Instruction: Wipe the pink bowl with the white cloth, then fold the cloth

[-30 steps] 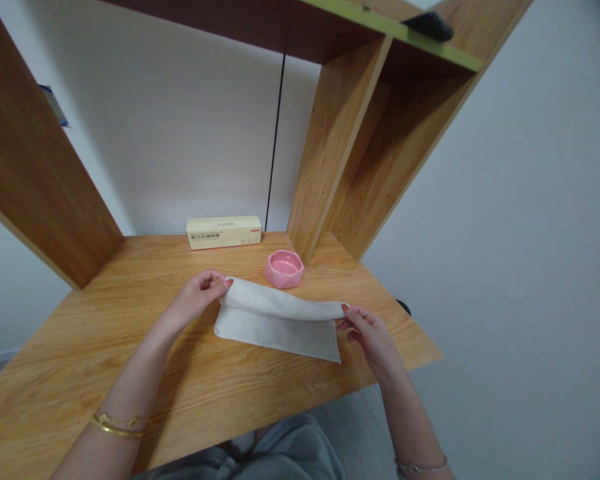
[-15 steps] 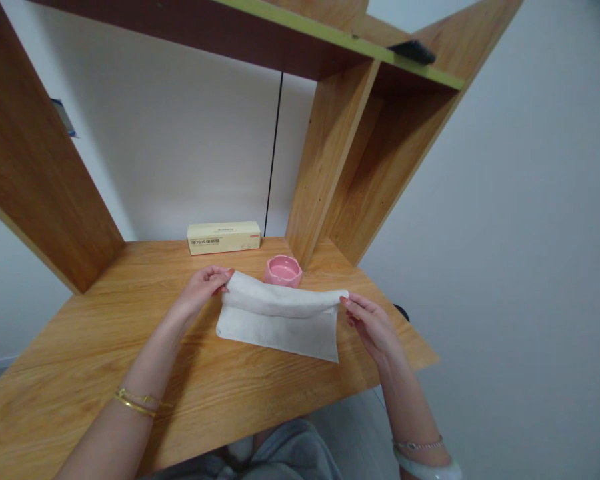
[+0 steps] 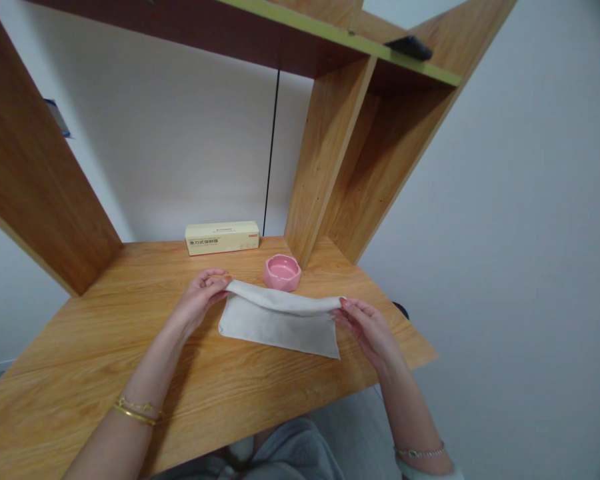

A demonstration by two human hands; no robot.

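Note:
A pale grey-white cloth (image 3: 280, 329) lies on the wooden desk, its far edge lifted and folded over toward me. My left hand (image 3: 204, 298) pinches the far left corner between thumb and fingers. At the far right corner, my right hand (image 3: 367, 325) grips the folded edge the same way. The cloth is stretched between both hands, and its near edge rests flat on the desktop. Just beyond the fold stands a pink faceted bowl (image 3: 282, 273), seemingly apart from the cloth.
A long cream box (image 3: 223, 239) with printed lettering stands at the back of the desk (image 3: 105, 347) against the wall. Wooden shelving (image 3: 325, 153) rises behind and to the right, with a dark object (image 3: 410, 48) on the upper shelf. The desk's front edge runs close to my lap.
Both hands have lowered the lifted far edge slightly toward me, so the fold is narrower and more of the pink bowl shows. The bowl and box stay put.

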